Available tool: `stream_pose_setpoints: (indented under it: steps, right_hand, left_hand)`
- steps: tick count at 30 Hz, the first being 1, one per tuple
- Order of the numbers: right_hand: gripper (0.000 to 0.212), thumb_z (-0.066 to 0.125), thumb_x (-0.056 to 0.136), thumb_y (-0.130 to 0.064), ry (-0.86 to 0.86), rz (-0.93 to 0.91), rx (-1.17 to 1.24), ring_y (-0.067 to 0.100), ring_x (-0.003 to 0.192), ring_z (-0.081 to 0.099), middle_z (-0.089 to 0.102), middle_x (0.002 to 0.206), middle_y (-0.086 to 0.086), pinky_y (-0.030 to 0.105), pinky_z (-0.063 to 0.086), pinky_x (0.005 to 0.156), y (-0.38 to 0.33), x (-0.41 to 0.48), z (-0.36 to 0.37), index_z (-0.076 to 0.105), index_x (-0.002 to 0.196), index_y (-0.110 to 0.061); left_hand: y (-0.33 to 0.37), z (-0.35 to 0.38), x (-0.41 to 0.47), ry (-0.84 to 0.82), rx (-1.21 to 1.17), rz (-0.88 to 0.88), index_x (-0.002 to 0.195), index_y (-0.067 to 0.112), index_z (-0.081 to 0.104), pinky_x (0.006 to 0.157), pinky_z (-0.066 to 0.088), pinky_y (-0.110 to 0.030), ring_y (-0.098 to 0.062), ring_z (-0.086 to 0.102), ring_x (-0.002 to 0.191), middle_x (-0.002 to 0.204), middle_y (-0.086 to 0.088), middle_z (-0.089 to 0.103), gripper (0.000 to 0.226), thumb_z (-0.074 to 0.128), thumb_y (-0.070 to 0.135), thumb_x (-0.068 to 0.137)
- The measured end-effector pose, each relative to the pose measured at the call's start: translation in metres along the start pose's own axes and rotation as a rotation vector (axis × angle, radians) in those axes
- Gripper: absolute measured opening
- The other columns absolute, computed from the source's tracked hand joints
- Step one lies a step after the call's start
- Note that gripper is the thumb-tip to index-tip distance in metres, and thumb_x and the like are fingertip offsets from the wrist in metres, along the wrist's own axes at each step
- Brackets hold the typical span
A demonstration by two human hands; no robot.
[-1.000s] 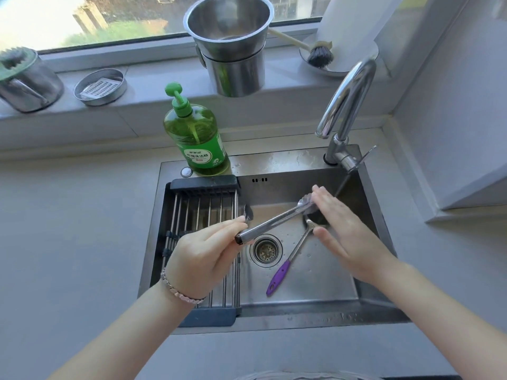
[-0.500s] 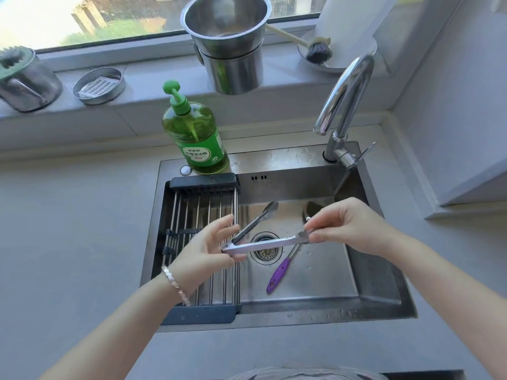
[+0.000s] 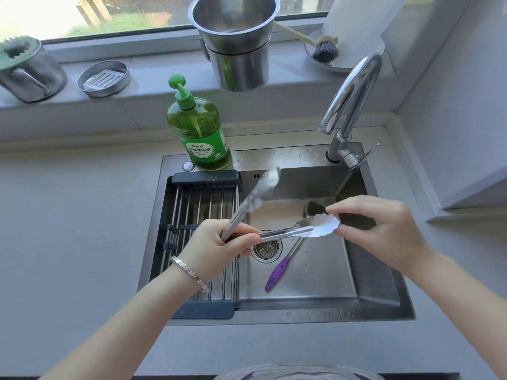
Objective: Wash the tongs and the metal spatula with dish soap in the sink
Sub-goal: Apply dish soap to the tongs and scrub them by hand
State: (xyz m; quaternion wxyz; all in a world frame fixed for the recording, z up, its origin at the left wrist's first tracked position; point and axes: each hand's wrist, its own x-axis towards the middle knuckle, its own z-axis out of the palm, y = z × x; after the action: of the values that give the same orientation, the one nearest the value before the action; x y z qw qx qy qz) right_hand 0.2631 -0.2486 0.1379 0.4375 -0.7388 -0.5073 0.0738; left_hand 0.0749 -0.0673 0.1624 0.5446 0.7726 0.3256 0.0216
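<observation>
Over the sink [image 3: 288,156], read left to right, I log these items:

1. Roll-up drying rack [image 3: 203,215]: lies across the left part of the basin. Nothing rests on it.
2. Dish soap bottle [image 3: 200,133]: green, with a pump top, standing on the back rim behind the rack. Its label is in Chinese and appears to read 柠檬洗洁精. The smaller print is too fine for me to read.
3. Left hand [image 3: 216,242]: its fingers [image 3: 242,231] are curled round the hinge end of the tongs.
4. Tongs [image 3: 288,232]: held in the air above the drain with the arms sprung apart. One arm points up toward the back rim and the other runs right. Both tips look whitish, probably suds. I judge them light, rigid and springy, and slick when soapy. The hinge end is the safe place to hold. The scalloped tips have edges, so I would rub them flat.
5. Metal spatula [image 3: 277,272]: lies on the basin floor beside the drain, untouched. The purple handle is nearest me and the blade sits under the tongs. The handle is the obvious place to grip.
6. Right hand [image 3: 381,231]: its fingers pinch the scalloped tip of the right-running arm.
7. Faucet [image 3: 354,91]: chrome gooseneck at the back right corner.
</observation>
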Motion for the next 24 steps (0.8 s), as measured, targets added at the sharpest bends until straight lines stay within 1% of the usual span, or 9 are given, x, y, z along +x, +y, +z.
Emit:
stream_pose_setpoints:
  steps: [2,5,6,8,11,15,20,22,24]
  right_hand:
    - [0.039,0.082,0.066,-0.008,-0.182,0.455,0.48,0.008,0.092,0.069,0.074,0.092,-0.011,0.025,0.056,0.082,-0.005,0.001,0.0,0.069,0.099,-0.025]
    - [0.042,0.084,0.06,-0.014,-0.387,0.821,1.038,0.023,0.085,0.07,0.072,0.099,0.013,0.028,0.058,0.071,-0.004,0.012,-0.005,0.073,0.1,-0.008]
    - [0.032,0.077,0.07,-0.008,-0.432,0.882,1.039,0.023,0.08,0.07,0.07,0.097,0.018,0.028,0.058,0.068,-0.006,0.016,-0.006,0.071,0.101,-0.002]
    - [0.02,0.065,0.081,0.003,-0.579,0.92,0.859,0.02,0.076,0.07,0.07,0.092,0.019,0.022,0.057,0.065,-0.013,0.022,-0.004,0.068,0.101,0.003]
    - [0.006,0.066,0.082,-0.003,-0.804,0.964,0.683,0.012,0.063,0.069,0.072,0.079,0.016,0.015,0.055,0.055,-0.023,0.024,0.006,0.07,0.084,0.001]
    - [0.022,0.063,0.087,-0.025,-0.883,0.995,0.499,0.009,0.05,0.065,0.07,0.064,0.006,0.014,0.051,0.045,-0.027,0.028,0.019,0.067,0.076,-0.006]
    - [0.022,0.047,0.096,-0.012,-0.93,0.954,0.668,0.013,0.066,0.069,0.072,0.084,0.012,0.017,0.055,0.057,-0.024,0.034,0.013,0.066,0.096,-0.002]
    - [0.024,0.042,0.097,-0.002,-0.963,0.955,0.77,0.018,0.081,0.07,0.071,0.096,0.014,0.02,0.057,0.069,-0.022,0.036,0.009,0.063,0.108,-0.001]
    - [0.02,0.048,0.094,-0.001,-0.978,0.92,0.705,0.018,0.082,0.071,0.072,0.092,0.012,0.021,0.058,0.07,-0.023,0.034,0.011,0.065,0.105,-0.001]
  left_hand:
    - [-0.001,-0.001,0.0,0.025,0.034,0.057,0.073,0.027,0.069,0.055,0.048,-0.006,0.004,0.061,0.054,0.051,0.018,0.065,0.017,0.068,0.012,0.079]
    - [-0.008,-0.003,0.002,0.044,0.156,0.12,0.063,0.028,0.066,0.058,0.052,-0.026,-0.012,0.059,0.054,0.055,0.001,0.066,0.017,0.069,0.021,0.077]
    - [-0.01,-0.003,0.003,0.042,0.184,0.124,0.061,0.023,0.066,0.057,0.051,-0.032,-0.018,0.057,0.054,0.057,-0.005,0.065,0.017,0.069,0.023,0.077]
    - [-0.01,-0.002,0.003,0.032,0.176,0.118,0.06,0.019,0.065,0.054,0.049,-0.03,-0.014,0.054,0.052,0.055,-0.001,0.063,0.018,0.07,0.024,0.077]
    - [-0.007,0.001,0.003,-0.012,0.176,0.104,0.061,0.027,0.064,0.056,0.05,-0.029,-0.01,0.055,0.055,0.056,0.004,0.062,0.018,0.07,0.022,0.077]
    - [-0.005,0.002,0.002,-0.097,0.186,0.072,0.066,0.036,0.065,0.057,0.05,-0.026,-0.007,0.053,0.054,0.058,0.005,0.063,0.019,0.071,0.021,0.077]
    - [-0.008,-0.003,0.002,-0.085,0.13,0.004,0.069,0.03,0.071,0.057,0.052,-0.011,0.003,0.061,0.053,0.049,0.015,0.064,0.014,0.071,0.018,0.077]
    - [-0.008,-0.003,0.003,-0.087,0.132,-0.002,0.07,0.03,0.071,0.061,0.054,-0.017,0.0,0.061,0.055,0.054,0.011,0.067,0.012,0.071,0.02,0.076]
    - [-0.007,-0.002,0.004,-0.101,0.14,-0.007,0.071,0.029,0.071,0.065,0.056,-0.027,-0.008,0.061,0.06,0.064,-0.001,0.07,0.01,0.071,0.021,0.076]
